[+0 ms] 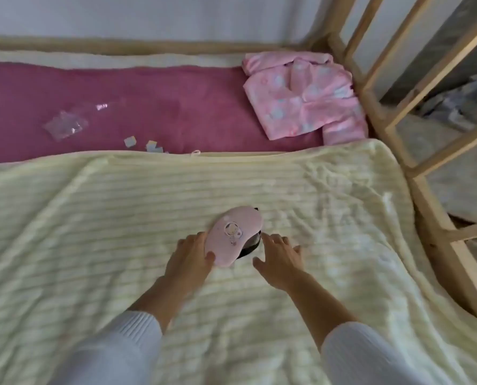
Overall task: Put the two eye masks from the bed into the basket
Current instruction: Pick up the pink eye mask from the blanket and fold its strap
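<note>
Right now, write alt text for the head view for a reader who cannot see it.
Two hands reach for a pink eye mask on a cream blanket: the left hand has a grip on its near end, the right hand is open beside it. Something dark shows under the mask. Behind lie pink pyjamas on a magenta sheet; no basket is in view.

Under the pink eye mask (233,235) a dark thing (250,245) shows only an edge; what it is cannot be told. Far beyond the pink eye mask, small scraps (65,125) are blurred.
</note>
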Action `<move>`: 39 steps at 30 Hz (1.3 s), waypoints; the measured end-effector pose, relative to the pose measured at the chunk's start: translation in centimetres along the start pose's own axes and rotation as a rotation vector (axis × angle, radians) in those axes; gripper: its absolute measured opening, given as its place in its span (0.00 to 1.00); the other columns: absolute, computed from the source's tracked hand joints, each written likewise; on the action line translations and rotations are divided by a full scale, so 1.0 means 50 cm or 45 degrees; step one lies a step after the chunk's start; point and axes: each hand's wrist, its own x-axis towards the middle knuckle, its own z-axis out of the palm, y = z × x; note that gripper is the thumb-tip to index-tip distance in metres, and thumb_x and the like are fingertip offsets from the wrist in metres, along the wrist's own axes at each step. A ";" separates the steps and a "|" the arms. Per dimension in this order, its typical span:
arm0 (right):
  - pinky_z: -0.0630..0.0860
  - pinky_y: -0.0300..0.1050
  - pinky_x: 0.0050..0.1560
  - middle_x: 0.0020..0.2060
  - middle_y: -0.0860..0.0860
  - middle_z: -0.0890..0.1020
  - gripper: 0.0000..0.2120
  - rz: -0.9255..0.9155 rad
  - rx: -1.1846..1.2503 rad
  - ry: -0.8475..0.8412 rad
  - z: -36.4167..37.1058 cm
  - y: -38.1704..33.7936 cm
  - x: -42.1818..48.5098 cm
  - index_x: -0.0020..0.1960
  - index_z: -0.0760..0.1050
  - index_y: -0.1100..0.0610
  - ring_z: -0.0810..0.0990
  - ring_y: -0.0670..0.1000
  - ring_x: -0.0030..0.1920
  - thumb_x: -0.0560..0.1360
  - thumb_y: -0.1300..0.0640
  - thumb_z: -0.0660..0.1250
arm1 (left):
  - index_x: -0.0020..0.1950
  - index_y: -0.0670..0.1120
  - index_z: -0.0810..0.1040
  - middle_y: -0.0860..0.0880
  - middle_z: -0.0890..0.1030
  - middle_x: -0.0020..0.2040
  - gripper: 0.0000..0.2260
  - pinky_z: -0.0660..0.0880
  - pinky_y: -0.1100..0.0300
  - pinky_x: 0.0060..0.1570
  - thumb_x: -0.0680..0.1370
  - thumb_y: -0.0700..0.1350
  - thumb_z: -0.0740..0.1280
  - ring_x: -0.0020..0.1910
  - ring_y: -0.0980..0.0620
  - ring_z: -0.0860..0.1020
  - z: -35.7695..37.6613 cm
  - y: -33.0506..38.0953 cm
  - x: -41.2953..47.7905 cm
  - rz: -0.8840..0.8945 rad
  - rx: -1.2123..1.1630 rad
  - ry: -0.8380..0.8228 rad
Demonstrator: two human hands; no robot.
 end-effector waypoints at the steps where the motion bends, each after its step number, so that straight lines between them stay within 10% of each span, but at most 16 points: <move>1: 0.63 0.58 0.65 0.70 0.52 0.67 0.29 -0.014 0.002 0.008 0.013 0.000 0.027 0.74 0.56 0.51 0.65 0.55 0.69 0.76 0.47 0.61 | 0.69 0.43 0.68 0.40 0.76 0.63 0.20 0.71 0.48 0.58 0.77 0.45 0.61 0.62 0.39 0.72 0.016 -0.008 0.022 -0.017 -0.034 0.000; 8: 0.58 0.58 0.71 0.78 0.51 0.51 0.31 -0.045 -0.005 0.140 0.102 0.005 0.162 0.73 0.54 0.39 0.49 0.56 0.77 0.77 0.61 0.60 | 0.69 0.42 0.68 0.42 0.78 0.60 0.22 0.68 0.52 0.57 0.75 0.43 0.64 0.59 0.41 0.70 0.115 -0.038 0.104 -0.077 -0.332 0.195; 12: 0.56 0.56 0.72 0.75 0.51 0.62 0.23 -0.043 0.217 0.217 0.080 -0.010 0.168 0.68 0.68 0.40 0.55 0.55 0.76 0.78 0.60 0.56 | 0.72 0.46 0.66 0.47 0.81 0.54 0.25 0.67 0.56 0.52 0.75 0.43 0.67 0.60 0.45 0.70 0.104 -0.033 0.102 -0.152 -0.630 0.227; 16: 0.80 0.49 0.46 0.51 0.48 0.84 0.20 -0.056 0.900 0.069 -0.014 -0.042 0.129 0.56 0.80 0.46 0.84 0.52 0.48 0.76 0.64 0.57 | 0.76 0.52 0.59 0.51 0.77 0.51 0.35 0.68 0.54 0.54 0.73 0.51 0.71 0.61 0.50 0.68 0.028 -0.026 0.077 -0.077 -0.654 0.175; 19: 0.77 0.35 0.29 0.33 0.45 0.85 0.19 -0.149 1.109 -0.155 -0.098 -0.066 0.073 0.48 0.83 0.49 0.83 0.44 0.31 0.76 0.66 0.58 | 0.76 0.58 0.58 0.56 0.68 0.62 0.37 0.60 0.57 0.61 0.71 0.52 0.72 0.64 0.55 0.60 -0.058 -0.009 0.039 0.152 -0.578 0.085; 22: 0.75 0.35 0.32 0.28 0.47 0.82 0.15 -0.162 1.078 -0.195 -0.172 -0.091 0.015 0.41 0.84 0.53 0.78 0.44 0.28 0.74 0.65 0.60 | 0.62 0.57 0.76 0.61 0.75 0.59 0.21 0.62 0.65 0.59 0.69 0.49 0.72 0.64 0.60 0.66 -0.148 0.026 -0.011 0.319 -0.614 0.009; 25: 0.71 0.42 0.37 0.27 0.47 0.79 0.08 -0.122 1.170 -0.115 -0.239 -0.116 -0.051 0.37 0.81 0.59 0.75 0.46 0.30 0.71 0.63 0.65 | 0.44 0.58 0.80 0.60 0.82 0.42 0.09 0.70 0.73 0.37 0.67 0.46 0.70 0.42 0.63 0.77 -0.231 0.070 -0.083 0.302 -0.680 -0.032; 31: 0.77 0.47 0.45 0.38 0.57 0.77 0.17 -0.306 1.379 -0.269 -0.348 -0.139 -0.220 0.47 0.77 0.67 0.78 0.52 0.39 0.71 0.51 0.68 | 0.37 0.53 0.78 0.62 0.74 0.26 0.04 0.62 0.71 0.24 0.66 0.44 0.69 0.26 0.61 0.68 -0.369 0.133 -0.246 0.327 -0.712 0.019; 39: 0.70 0.51 0.56 0.46 0.50 0.85 0.09 -0.500 1.293 -0.463 -0.413 -0.123 -0.391 0.44 0.81 0.51 0.82 0.48 0.51 0.65 0.53 0.67 | 0.27 0.55 0.67 0.59 0.63 0.23 0.13 0.56 0.60 0.29 0.66 0.44 0.69 0.25 0.59 0.61 -0.491 0.190 -0.430 0.326 -0.770 0.160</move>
